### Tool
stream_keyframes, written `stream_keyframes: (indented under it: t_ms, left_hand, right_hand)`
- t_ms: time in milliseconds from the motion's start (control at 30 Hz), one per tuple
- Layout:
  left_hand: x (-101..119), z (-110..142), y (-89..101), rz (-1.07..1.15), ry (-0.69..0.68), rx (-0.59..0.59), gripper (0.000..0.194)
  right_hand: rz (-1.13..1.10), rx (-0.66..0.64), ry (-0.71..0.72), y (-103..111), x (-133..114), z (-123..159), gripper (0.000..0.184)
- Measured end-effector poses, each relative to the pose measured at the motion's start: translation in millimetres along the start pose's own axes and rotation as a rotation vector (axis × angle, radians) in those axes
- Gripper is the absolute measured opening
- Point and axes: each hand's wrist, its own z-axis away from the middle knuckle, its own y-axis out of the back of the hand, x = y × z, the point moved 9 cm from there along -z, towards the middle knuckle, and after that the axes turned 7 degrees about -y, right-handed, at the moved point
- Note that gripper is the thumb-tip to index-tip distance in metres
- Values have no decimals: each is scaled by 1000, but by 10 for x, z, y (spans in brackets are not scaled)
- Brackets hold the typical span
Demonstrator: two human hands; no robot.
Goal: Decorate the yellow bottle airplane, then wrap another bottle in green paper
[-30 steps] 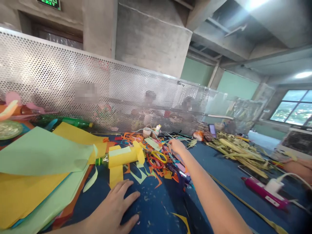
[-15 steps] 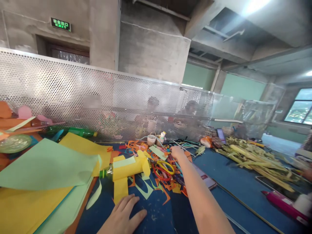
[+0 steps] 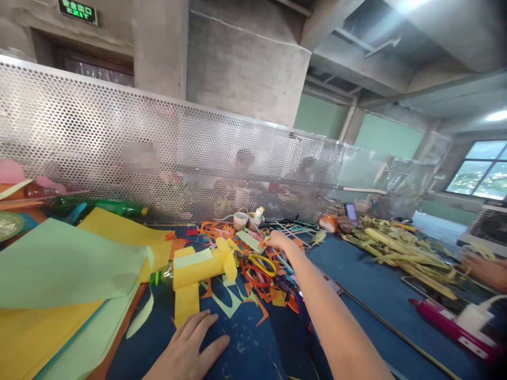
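Observation:
My left hand (image 3: 190, 345) lies flat on the blue table top (image 3: 356, 285), fingers spread, just below a yellow paper strip. Above it lies a green-capped bottle wrapped in yellow paper (image 3: 194, 269). My right arm stretches forward; my right hand (image 3: 279, 241) reaches into a heap of coloured paper scraps (image 3: 253, 264), its fingers curled down among them near the yellow-handled scissors (image 3: 263, 264). What the fingers hold, if anything, is hidden.
Large green and yellow paper sheets (image 3: 67, 264) cover the left side. A perforated metal screen (image 3: 158, 153) closes the back, with people behind it. Dried leaves (image 3: 396, 245) lie at the right, a pink power strip (image 3: 447, 324) nearer. Another person's hand (image 3: 485, 269) shows at the right edge.
My right hand has shifted slightly left in the scrap heap. My left hand stays flat on the table. The view has wobbled up and down.

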Motion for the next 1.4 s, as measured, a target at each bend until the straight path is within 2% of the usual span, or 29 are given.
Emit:
stream_keyframes:
  t_ms: [300, 467, 500, 600, 700, 833, 933, 1000, 1100, 1233, 1333, 1400]
  left_hand:
    - [43, -18, 41, -51, -45, 34, 53]
    - [131, -129, 305, -60, -46, 21, 46]
    - [129, -152, 340, -61, -13, -27, 45]
    - [178, -208, 492, -48, 13, -67, 45]
    - [191, -223, 540, -24, 28, -77, 47]
    - [149, -167, 406, -34, 10, -46, 46]
    - [110, -82, 241, -33, -38, 41, 50]
    - [58, -25, 79, -25, -32, 27, 51]
    - [-16, 30, -107, -19, 10, -31, 47]
    - [-31, 42, -171, -2, 20, -27, 43]
    - [-18, 36, -188, -29, 12, -17, 42]
    - [-4, 29, -184, -46, 10, -19, 42]
  right_hand:
    - [-276, -158, 3, 24, 64, 105, 32]
    - [-428, -228, 18, 2, 102, 199, 31]
    - [-440, -230, 11, -4, 115, 208, 31]
    - [-437, -210, -22, -38, 170, 207, 32]
    - [-370, -168, -43, -83, 231, 176, 32]
    - [-227, -73, -13, -74, 197, 112, 31]
    - [-126, 29, 53, -35, 10, 58, 30]
    - [-64, 60, 113, -65, -178, 34, 31]
    - [31, 33, 195, -207, -464, 24, 32]
    - [137, -26, 265, -337, -697, 63, 31]
    - [191, -56, 293, -295, -749, 117, 29]
    - [211, -22, 286, -184, -768, 150, 28]
